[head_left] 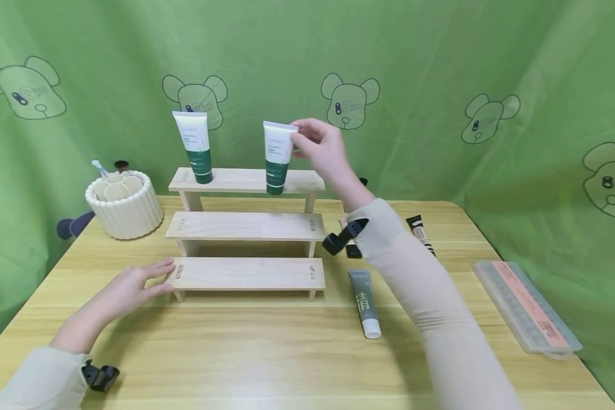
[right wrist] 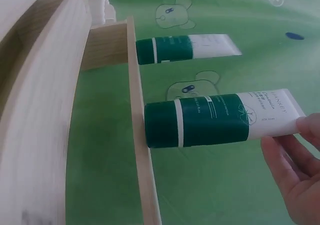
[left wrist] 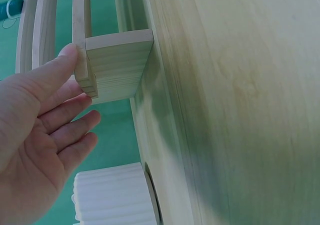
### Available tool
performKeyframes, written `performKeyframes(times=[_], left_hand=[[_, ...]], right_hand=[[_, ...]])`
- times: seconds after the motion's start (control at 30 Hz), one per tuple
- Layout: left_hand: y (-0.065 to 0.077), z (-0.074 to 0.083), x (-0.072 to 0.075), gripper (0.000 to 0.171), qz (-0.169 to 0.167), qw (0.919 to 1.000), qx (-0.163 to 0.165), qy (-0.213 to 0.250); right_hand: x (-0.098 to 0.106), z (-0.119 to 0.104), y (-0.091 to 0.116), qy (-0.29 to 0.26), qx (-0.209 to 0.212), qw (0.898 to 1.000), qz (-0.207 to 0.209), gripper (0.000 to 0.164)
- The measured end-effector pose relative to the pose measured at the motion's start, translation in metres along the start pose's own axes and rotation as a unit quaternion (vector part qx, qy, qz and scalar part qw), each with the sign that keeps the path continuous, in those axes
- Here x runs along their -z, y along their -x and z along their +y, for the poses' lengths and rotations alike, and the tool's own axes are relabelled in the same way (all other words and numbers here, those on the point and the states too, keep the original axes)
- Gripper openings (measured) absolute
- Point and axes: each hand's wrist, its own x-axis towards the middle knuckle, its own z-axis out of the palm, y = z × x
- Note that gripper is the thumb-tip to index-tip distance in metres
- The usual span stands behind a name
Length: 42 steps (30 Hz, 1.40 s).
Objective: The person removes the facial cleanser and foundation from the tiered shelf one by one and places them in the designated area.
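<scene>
A three-tier wooden step rack (head_left: 245, 273) stands on the table. My right hand (head_left: 322, 145) pinches the crimped top end of a white-and-green squeeze tube (head_left: 278, 151). That tube stands cap down, its cap at the top tier in the right wrist view. To its left, a matching squeeze tube (head_left: 192, 145) stands on the same tier, apart from it. My left hand (head_left: 128, 290) holds the left end of the lowest tier between thumb and index finger. In the left wrist view the other fingers (left wrist: 75, 130) are loosely bent beside the board.
A white ribbed pot (head_left: 128, 208) with brushes and puffs stands left of the rack. Right of it lie a grey tube (head_left: 364, 302), a dark tube (head_left: 353, 249) partly behind my sleeve, and a black-and-beige tube (head_left: 420, 232). A clear plastic case (head_left: 528, 307) lies near the right edge.
</scene>
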Motion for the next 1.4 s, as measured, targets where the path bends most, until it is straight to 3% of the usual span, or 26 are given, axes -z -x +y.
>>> performKeyframes(times=[0.3, 0.73, 0.97, 1.2, 1.4], left_hand=[[0.000, 0.003, 0.002, 0.054, 0.001, 1.0000, -0.007, -0.001], [0.001, 0.003, 0.001, 0.054, -0.005, 1.0000, 0.005, 0.001], [0.002, 0.001, 0.000, 0.055, -0.008, 0.9999, 0.010, 0.003], [0.002, 0.000, 0.000, 0.056, -0.008, 0.9999, 0.013, 0.004], [0.002, 0.000, 0.000, 0.056, -0.008, 0.9999, 0.012, 0.006]], right_hand=[[0.059, 0.004, 0.038, -0.012, -0.007, 0.999, 0.036, 0.020], [0.127, 0.041, 0.103, 0.075, -0.062, 0.993, 0.068, 0.026], [0.162, 0.055, 0.132, 0.076, -0.071, 0.993, 0.060, 0.031], [0.183, 0.078, 0.153, 0.117, -0.120, 0.985, 0.038, 0.031], [0.194, 0.103, 0.167, 0.078, -0.162, 0.984, -0.002, 0.023]])
